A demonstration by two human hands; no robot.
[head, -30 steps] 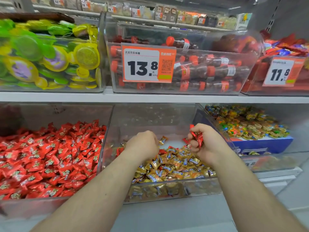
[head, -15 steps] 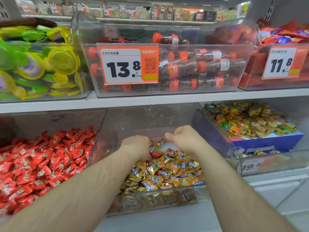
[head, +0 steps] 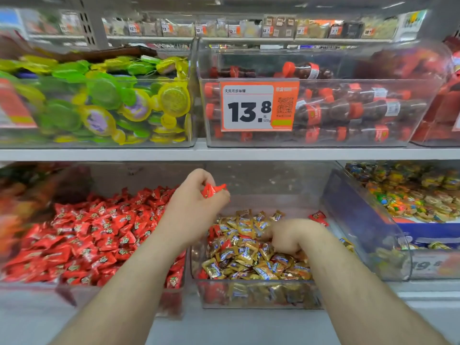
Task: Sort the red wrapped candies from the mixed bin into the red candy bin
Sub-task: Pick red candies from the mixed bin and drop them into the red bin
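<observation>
Shelf bins; left hand (head: 196, 202) newly raised, candy (head: 213, 190)

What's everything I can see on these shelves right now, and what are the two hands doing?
red candy bin: one, clear, lower shelf left, full of red wrapped candies.
mixed bin: one, clear, lower shelf middle, mostly gold wrapped candies, a few red ones among them.
stray red candy: one, at the mixed bin's right rear.
colourful candy bin: one, clear, lower right.
green and yellow sweets bin: one, upper left.
bottle-shaped sweets bin: one, upper middle, dark bottles with red caps.
price tag: one, orange and white, reads 13.8.
left hand: raised between the two lower bins, pinches red candies.
right hand: down in the gold candies, fingers hidden.
</observation>
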